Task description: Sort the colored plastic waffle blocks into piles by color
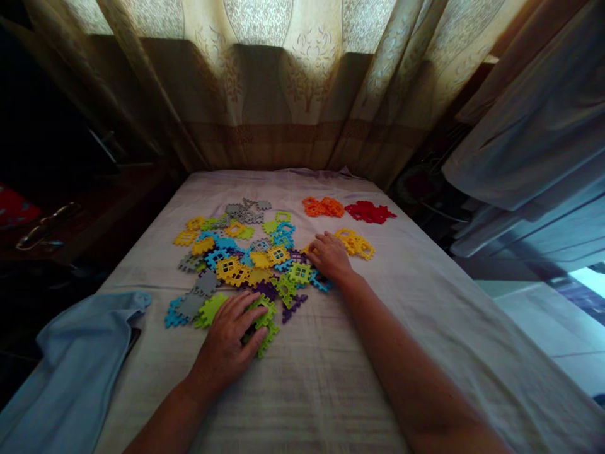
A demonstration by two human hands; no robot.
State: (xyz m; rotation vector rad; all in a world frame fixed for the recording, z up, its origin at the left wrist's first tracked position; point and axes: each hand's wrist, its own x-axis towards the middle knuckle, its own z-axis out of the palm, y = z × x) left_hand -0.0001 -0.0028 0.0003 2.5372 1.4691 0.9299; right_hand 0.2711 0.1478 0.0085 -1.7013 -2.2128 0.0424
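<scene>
My left hand point(231, 334) rests with spread fingers over the near edge of a mixed pile of plastic interlocking tiles. Under and beside its fingers lie light green tiles point(269, 337). At the pile's right side, my right hand point(329, 255) has its fingers bent down and closed on a yellow interlocking tile point(305, 250), mostly hidden by them. Just beyond that hand sits a separate heap of yellow tiles point(360, 244). The mixed pile also holds blue tiles point(176, 313), grey tiles point(207, 282) and a purple triangular piece point(295, 308).
Orange pieces point(323, 207) and red pieces point(369, 212) form separate heaps at the far right of the sheet-covered surface point(302, 391). A blue cloth point(80, 359) lies at the left edge, over a dark object. A curtain point(302, 94) hangs behind; fabric point(529, 126) hangs on the right.
</scene>
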